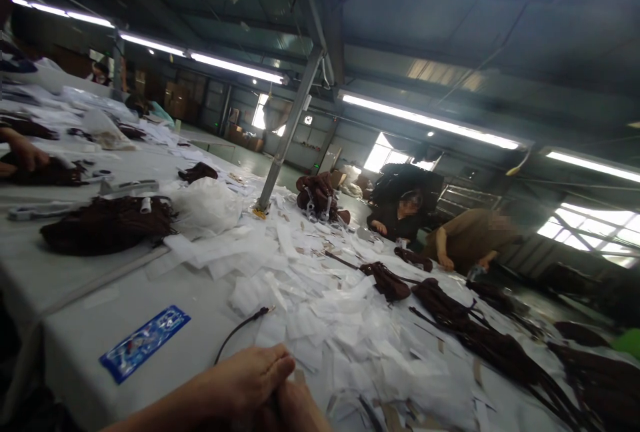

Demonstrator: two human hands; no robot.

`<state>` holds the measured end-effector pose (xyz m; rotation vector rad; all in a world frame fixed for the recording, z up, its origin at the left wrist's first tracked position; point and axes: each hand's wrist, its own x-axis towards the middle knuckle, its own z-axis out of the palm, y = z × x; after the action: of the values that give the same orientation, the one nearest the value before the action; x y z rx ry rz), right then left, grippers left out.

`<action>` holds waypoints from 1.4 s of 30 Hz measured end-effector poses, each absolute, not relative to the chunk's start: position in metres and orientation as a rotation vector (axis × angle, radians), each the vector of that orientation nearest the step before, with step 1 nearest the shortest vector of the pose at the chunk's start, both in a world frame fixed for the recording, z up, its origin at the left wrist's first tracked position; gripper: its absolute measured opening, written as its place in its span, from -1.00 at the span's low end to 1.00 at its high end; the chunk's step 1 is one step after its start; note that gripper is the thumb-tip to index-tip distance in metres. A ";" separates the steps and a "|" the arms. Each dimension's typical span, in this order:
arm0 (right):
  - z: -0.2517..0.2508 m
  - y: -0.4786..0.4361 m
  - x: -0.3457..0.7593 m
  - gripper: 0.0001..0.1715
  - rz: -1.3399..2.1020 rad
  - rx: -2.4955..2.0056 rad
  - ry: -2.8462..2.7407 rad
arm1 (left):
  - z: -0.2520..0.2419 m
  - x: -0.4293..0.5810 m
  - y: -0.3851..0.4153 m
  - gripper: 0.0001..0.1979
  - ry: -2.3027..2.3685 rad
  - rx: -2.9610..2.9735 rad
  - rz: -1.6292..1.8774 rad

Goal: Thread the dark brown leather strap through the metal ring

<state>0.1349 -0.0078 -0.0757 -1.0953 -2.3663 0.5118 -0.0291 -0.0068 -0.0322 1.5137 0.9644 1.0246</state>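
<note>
Left hand [250,375] sits at the near edge, fingers together, resting on the right hand [300,413], whose fingers can't be made out. The thin dark cord [240,329] lies on the grey table [75,345] just beyond, beside white paper scraps [350,325]

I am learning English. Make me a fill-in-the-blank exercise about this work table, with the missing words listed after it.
1. The flat card lying on the grey table is ____ in colour.
2. The paper strips heaped over the middle of the table are ____.
3. The left hand and the right hand touch each other at the ____ edge of the picture.

Missing words: blue; white; bottom.
</note>
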 end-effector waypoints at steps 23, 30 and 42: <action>-0.067 -0.004 0.131 -0.42 0.770 -1.179 -1.930 | -0.042 -0.007 0.014 -0.60 0.942 0.479 1.494; -0.079 -0.001 0.125 -0.43 0.877 -1.141 -1.752 | -0.053 0.010 0.004 -0.57 0.883 0.280 1.427; -0.077 0.007 0.141 -0.71 0.224 -1.291 -2.413 | -0.023 -0.023 0.007 -0.15 1.349 1.879 0.752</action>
<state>0.1406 0.0066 -0.0772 -1.2910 -2.4128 0.2238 -0.0227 0.0068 -0.0232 1.8794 1.3486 0.7516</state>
